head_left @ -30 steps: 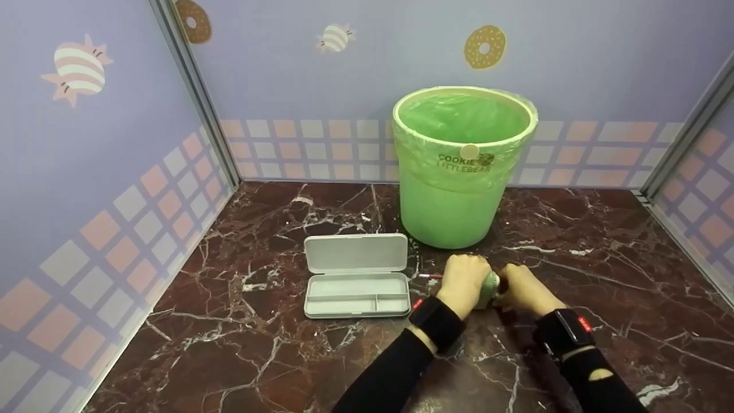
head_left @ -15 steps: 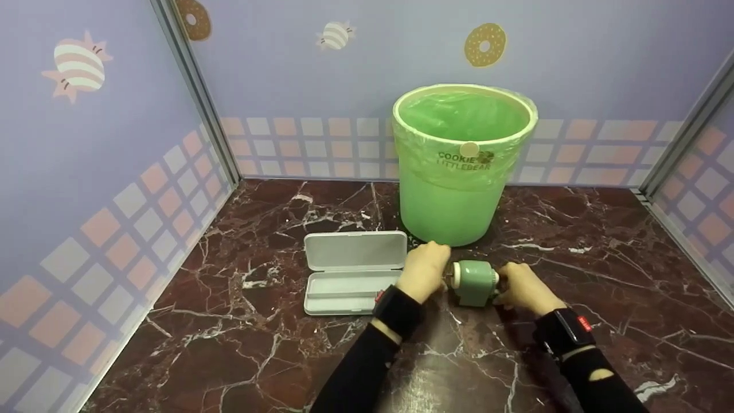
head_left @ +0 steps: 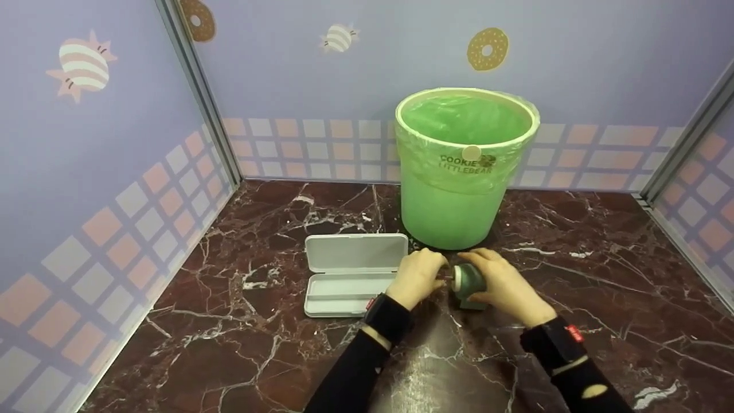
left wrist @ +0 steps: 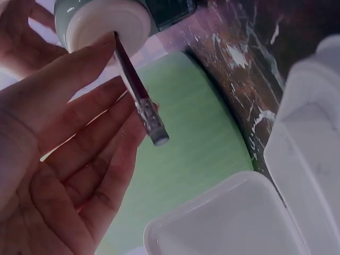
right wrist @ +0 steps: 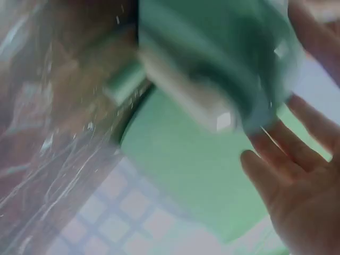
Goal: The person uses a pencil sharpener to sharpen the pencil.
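Note:
A green pencil sharpener [head_left: 469,280] with a cream front face stands on the dark marbled table. My right hand [head_left: 507,285] holds its body from the right, fingers over the top and thumb low at the front. In the right wrist view the sharpener [right wrist: 212,48] is blurred, with that hand's fingers [right wrist: 289,151] at its side. My left hand [head_left: 416,280] pinches a dark red pencil [left wrist: 132,79] by thumb and fingers. The pencil's eraser end points away from the sharpener, and its other end lies at the middle of the cream face [left wrist: 101,32].
An open pale grey pencil case [head_left: 344,308] lies left of my left hand, lid tilted up behind. The green lined bin [head_left: 450,212] stands just behind both hands. Patterned panels [head_left: 275,86] wall in the table at back and sides.
My left hand has moved left from in front of the sharpener, bringing the sharpener into view. My right hand has shifted from the sharpener's right end onto its body.

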### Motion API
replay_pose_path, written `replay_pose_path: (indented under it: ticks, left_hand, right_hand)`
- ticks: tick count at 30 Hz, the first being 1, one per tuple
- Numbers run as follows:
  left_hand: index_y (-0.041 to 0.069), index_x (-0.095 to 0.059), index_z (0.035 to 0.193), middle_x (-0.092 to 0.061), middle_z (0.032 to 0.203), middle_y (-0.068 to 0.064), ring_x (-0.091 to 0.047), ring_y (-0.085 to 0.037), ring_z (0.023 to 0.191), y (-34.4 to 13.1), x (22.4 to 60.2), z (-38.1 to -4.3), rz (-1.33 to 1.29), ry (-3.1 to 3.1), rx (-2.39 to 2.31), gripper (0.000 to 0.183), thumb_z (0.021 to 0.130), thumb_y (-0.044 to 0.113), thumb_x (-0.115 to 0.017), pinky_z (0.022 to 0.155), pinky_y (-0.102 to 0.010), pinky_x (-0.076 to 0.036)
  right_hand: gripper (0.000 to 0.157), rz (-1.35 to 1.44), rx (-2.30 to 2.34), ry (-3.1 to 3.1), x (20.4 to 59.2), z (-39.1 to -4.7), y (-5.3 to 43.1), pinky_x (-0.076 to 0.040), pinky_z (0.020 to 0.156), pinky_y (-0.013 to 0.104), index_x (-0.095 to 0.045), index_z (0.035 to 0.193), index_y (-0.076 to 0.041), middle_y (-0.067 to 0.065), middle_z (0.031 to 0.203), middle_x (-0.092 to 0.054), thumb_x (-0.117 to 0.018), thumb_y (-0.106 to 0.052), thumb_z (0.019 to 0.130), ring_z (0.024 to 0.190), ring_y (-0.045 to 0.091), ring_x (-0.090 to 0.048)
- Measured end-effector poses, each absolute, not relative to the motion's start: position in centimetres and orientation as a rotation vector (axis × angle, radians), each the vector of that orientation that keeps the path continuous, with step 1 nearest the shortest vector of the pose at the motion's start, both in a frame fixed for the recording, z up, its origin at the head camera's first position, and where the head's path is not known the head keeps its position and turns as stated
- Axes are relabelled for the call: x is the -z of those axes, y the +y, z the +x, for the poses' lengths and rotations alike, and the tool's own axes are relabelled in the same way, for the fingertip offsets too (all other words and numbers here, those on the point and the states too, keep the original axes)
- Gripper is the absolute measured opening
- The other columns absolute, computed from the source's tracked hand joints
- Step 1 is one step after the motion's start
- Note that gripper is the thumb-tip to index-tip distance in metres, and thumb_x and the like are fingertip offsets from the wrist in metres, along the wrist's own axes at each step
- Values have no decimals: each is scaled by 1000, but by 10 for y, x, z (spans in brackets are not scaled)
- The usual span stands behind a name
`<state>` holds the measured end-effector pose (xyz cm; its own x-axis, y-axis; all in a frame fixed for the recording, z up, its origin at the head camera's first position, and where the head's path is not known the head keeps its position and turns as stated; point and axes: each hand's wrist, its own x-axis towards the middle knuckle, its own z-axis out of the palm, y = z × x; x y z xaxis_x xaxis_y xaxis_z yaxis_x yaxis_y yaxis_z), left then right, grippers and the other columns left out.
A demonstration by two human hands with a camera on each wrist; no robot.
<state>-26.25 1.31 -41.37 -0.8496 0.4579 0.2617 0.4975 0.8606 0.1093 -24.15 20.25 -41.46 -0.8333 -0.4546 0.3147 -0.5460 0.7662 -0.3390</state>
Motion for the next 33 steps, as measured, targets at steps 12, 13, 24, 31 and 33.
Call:
replay_pose_path:
  ticks: [12, 13, 24, 31, 33]
  left_hand:
    - [16, -72, 82, -75, 86, -1, -71, -24, 76, 19, 430, -269, -834, -2694, 223, 8, 79, 9, -74, 63, -36, -56]
    - [16, -72, 82, -75, 86, -1, -71, -24, 76, 19, 430, -270, -844, -2689, 214, 8, 79, 9, -74, 63, -35, -56]
    - [18, -74, 86, -76, 87, 0, -72, -23, 78, 10, 426, -277, -920, -2727, 252, 6, 81, 21, -77, 67, -35, -56]
    - [19, -75, 85, -75, 86, 4, -70, -17, 79, 1, 423, -277, -947, -2763, 248, 5, 82, 22, -76, 70, -32, -55]
    - [18, -75, 86, -75, 86, 4, -70, -17, 79, 0, 423, -277, -961, -2766, 244, 5, 83, 22, -76, 71, -32, -55]
  right_hand:
    - [45, 856, -289, -2550, 421, -238, 176, -54, 77, 43, -64, 93, 1, 13, 89, -64, -84, 9, 53, 84, 32, -63]
    - [45, 852, -279, -2552, 421, -238, 175, -54, 76, 43, -63, 92, 2, 13, 88, -64, -83, 10, 52, 83, 32, -62]
    - [46, 835, -327, -2556, 419, -241, 175, -54, 76, 46, -62, 91, 4, 16, 86, -63, -83, 10, 51, 82, 34, -61]
    - [44, 811, -281, -2586, 417, -241, 173, -53, 77, 46, -61, 88, 3, 16, 83, -63, -83, 11, 50, 78, 34, -61]
    - [44, 805, -266, -2586, 417, -240, 173, -53, 76, 46, -60, 87, 3, 16, 82, -63, -83, 11, 50, 77, 34, -61]
